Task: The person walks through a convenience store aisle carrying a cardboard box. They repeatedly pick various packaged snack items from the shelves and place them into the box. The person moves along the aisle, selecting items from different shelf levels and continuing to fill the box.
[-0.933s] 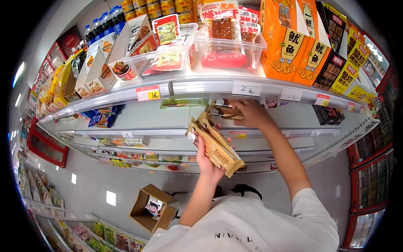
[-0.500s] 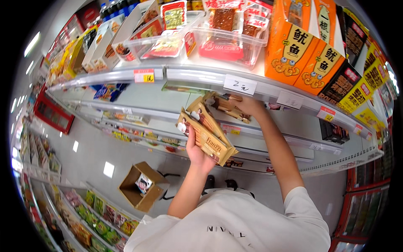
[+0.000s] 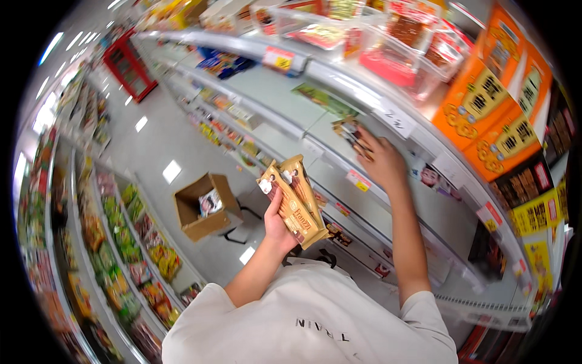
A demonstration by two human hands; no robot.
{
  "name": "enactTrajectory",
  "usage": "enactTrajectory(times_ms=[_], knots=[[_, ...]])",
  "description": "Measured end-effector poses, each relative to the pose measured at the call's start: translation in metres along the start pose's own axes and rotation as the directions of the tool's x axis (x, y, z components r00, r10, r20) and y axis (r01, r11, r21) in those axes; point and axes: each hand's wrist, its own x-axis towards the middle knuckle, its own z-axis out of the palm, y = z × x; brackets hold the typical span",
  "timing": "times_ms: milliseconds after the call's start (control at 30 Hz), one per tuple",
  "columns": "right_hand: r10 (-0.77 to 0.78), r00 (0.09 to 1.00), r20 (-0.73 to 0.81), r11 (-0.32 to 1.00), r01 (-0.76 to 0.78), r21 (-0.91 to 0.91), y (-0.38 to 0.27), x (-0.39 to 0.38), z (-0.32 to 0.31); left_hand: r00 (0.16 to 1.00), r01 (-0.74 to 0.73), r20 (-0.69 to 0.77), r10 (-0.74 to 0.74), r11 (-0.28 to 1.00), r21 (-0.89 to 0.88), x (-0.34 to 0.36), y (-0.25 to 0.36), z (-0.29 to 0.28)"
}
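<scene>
My left hand (image 3: 280, 229) is closed round a couple of tan biscuit packets (image 3: 293, 209), held fanned out in front of the shelves. Brown pictures and a pale portrait show on their wrappers. Over the upper inner shelf, my right hand (image 3: 383, 161) has its fingers curled on another brown and tan packet (image 3: 348, 131). That packet is blurred, and part of it is hidden under the fingers. A flat green packet (image 3: 326, 99) lies just beyond it on the same shelf.
Clear plastic tubs (image 3: 400, 57) of snacks and orange boxes (image 3: 479, 109) stand on the shelf above. An open cardboard carton (image 3: 209, 225) with a packet inside is low at left. Another stocked shelf rack (image 3: 115, 242) runs along the left; a dark box (image 3: 487, 252) sits far right.
The view has turned, so the shelves now slant down to the right. My right hand has shifted farther from the packets in my left hand, which keeps its hold.
</scene>
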Motion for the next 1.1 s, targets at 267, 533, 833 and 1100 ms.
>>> enactTrajectory(times_ms=[267, 533, 833, 1100], knots=[[-0.011, 0.999, 0.030, 0.185, -0.027, 0.982, -0.069, -0.126, 0.060, 0.899, -0.297, -0.312, 0.307, 0.952, 0.078, -0.096, -0.007, -0.039], [-0.525, 0.729, 0.439, 0.040, -0.494, 0.869, -0.137, -0.206, 0.128, 0.844, -0.284, -0.457, 0.280, 0.957, 0.062, -0.184, -0.026, -0.073], [-0.406, 0.703, 0.583, 0.390, -0.444, 0.807, -0.138, -0.164, 0.143, 0.894, -0.288, -0.371, 0.252, 0.957, -0.042, -0.161, -0.010, -0.116], [-0.392, 0.776, 0.495, 0.295, -0.403, 0.866, -0.209, -0.084, 0.169, 0.981, -0.195, -0.022, 0.195, 0.980, -0.028, -0.089, 0.113, -0.132]])
